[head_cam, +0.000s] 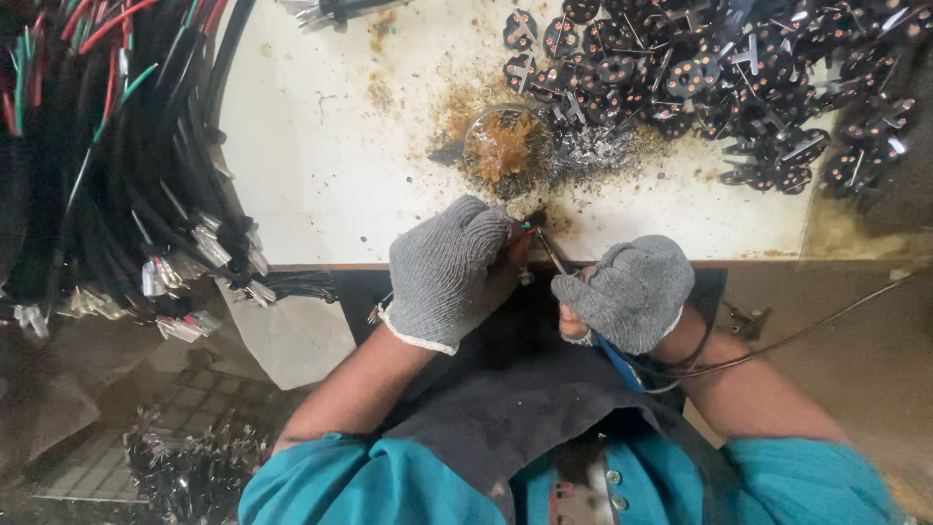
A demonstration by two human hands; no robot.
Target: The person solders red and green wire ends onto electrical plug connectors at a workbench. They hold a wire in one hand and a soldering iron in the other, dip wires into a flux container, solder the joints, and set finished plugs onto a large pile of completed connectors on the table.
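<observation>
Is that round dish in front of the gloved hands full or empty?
Partly filled: the round dish holds a brown, rusty-looking paste, with the same stuff spattered across the white table.

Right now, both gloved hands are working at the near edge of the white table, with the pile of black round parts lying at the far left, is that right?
Not quite: the head view shows the pile of black round parts at the far right of the white table; the left side holds bundled cables. Both gloved hands, left and right, do work at the near edge.
</observation>
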